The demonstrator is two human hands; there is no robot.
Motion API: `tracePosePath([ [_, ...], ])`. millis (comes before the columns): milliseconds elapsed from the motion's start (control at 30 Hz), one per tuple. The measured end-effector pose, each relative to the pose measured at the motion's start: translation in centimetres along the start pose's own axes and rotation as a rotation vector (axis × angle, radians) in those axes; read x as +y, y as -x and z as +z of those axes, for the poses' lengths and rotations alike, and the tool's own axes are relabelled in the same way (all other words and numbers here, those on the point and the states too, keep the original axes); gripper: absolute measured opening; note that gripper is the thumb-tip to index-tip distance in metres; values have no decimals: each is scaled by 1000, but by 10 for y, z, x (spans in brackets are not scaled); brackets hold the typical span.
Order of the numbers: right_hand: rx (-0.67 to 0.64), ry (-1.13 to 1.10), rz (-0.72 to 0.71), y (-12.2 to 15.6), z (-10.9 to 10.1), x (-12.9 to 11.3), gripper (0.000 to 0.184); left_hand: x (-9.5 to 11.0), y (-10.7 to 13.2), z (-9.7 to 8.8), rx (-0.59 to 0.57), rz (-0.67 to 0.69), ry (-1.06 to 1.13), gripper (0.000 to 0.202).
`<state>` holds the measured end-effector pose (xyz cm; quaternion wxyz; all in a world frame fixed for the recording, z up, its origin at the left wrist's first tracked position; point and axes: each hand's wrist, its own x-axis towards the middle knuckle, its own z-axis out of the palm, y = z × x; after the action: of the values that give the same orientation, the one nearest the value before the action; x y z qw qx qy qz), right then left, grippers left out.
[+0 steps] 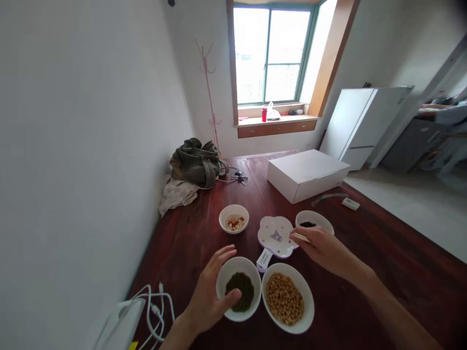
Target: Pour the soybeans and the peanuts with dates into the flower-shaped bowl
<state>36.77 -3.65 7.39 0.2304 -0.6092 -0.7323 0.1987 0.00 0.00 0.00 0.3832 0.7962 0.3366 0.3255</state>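
Head cam: L hand (pixel 207 296) spread, thumb over green-bean bowl (pixel 239 265), fingers by its L rim; can't tell contact. R hand (pixel 323 248) pinching pale stick(s) (pixel 302 237), 1 or 2 unclear, at R edge of flower-shaped plate (pixel 268 233). Plate on table (pixel 204 233), btwn nut bowl (pixel 233 210) & dark-bean bowl (pixel 324 219). Tan-bean bowl (pixel 286 268) just beside green-bean bowl.

Overexposed daylight from the window (pixel 272 54), dim left wall (pixel 80 121), dark upper-right corner, far-right cabinet (pixel 406 146) seemingly blurred.

Left hand (pixel 208 297) spread, right hand (pixel 324 249) pinched
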Motion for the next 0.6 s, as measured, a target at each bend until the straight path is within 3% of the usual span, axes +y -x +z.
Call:
tracePosePath([
  [167, -161, 136, 59, -7, 15, 16, 32, -23, 8, 5, -31, 12, 89, 95],
  [333, -348, -116, 115, 10, 16, 12, 37, -27, 12, 4, -104, 186, -227, 133],
  [467, -454, -176, 68, 12, 25, 15, 39, -25, 8, -2, -50, 252, -329, 129],
  [600, -552, -216, 12, 9, 40, 19, 23, -21, 1, -12, 0, 228, -383, 121],
])
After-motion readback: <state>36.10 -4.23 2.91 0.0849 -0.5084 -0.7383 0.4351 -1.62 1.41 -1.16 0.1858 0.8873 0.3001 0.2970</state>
